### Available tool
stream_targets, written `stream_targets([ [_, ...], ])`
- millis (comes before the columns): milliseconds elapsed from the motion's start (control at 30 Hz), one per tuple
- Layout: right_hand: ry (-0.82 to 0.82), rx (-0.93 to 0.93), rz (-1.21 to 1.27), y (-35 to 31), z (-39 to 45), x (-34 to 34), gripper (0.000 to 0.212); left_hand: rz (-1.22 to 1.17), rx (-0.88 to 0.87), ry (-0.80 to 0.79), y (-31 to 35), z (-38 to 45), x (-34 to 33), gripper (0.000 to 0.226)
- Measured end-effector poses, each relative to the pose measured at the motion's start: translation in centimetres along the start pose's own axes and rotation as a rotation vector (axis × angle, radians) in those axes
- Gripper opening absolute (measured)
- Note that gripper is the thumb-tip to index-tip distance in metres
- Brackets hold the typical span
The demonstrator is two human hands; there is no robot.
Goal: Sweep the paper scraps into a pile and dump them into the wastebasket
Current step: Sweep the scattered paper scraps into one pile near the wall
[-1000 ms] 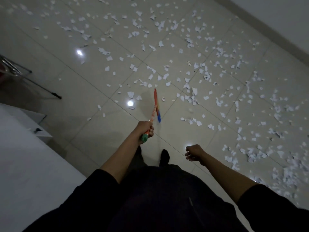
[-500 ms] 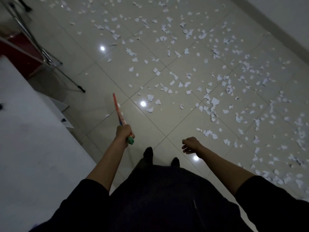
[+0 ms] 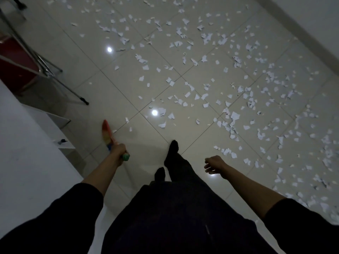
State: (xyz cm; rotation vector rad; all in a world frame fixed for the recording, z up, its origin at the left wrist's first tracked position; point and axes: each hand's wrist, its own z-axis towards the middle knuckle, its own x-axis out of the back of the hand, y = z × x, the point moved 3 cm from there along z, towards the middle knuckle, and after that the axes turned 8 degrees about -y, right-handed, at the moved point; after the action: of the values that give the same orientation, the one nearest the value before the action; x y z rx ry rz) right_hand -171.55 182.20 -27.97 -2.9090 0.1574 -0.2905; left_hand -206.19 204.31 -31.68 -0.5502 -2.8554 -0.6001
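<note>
White paper scraps (image 3: 233, 114) lie scattered over the pale tiled floor (image 3: 82, 57), thickest toward the right and far side. My left hand (image 3: 119, 151) grips a broom handle (image 3: 108, 134) coloured red, yellow and blue with a green end cap. The handle points forward and left, and its brush end is not visible. My right hand (image 3: 213, 164) hangs loosely curled above the floor and holds nothing. No wastebasket is in view.
A white table (image 3: 23, 162) fills the left edge. Beyond it stand metal chair legs (image 3: 55, 79) with a red seat (image 3: 12, 65). A wall (image 3: 311, 21) runs along the upper right. My feet in dark socks (image 3: 173, 149) stand on bare tile.
The broom handle has swung from ahead of me over to the left. I have stepped forward, and the scraps now lie closer and more to the right.
</note>
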Motion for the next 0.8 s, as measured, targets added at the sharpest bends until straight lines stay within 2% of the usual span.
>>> stream_targets([
  [33, 0.002, -0.003, 0.009, -0.6, 0.5, 0.6, 0.028, 0.011, 0.030, -0.035, 0.5, 0.6, -0.8, 0.012],
  [100, 0.010, -0.008, 0.038, -2.3, 1.3, 1.8, 0.027, 0.013, 0.071, -0.092, 2.2, 1.4, -3.2, 0.017],
  [233, 0.010, -0.013, 0.070, -6.2, 2.7, 3.9, 0.024, 0.002, 0.086, -0.170, 6.4, 1.2, -9.7, 0.018],
  [367, 0.018, -0.012, 0.065, -9.8, 3.8, 5.1, 0.025, 0.000, 0.077, -0.313, 10.7, -0.1, -15.3, 0.022],
  [500, 0.025, 0.008, 0.080, -12.5, 4.3, 5.2, 0.024, -0.097, 0.076, -0.473, 14.0, -1.2, -18.6, 0.008],
  [667, 0.037, -0.004, 0.080, -13.9, 4.0, 3.5, 0.028, -0.235, 0.091, -0.615, 17.3, -1.9, -18.3, 0.015],
  [800, 0.048, -0.033, 0.105, -14.5, 2.9, 1.0, 0.028, -0.165, 0.061, -0.632, 20.0, -2.6, -14.9, 0.016],
])
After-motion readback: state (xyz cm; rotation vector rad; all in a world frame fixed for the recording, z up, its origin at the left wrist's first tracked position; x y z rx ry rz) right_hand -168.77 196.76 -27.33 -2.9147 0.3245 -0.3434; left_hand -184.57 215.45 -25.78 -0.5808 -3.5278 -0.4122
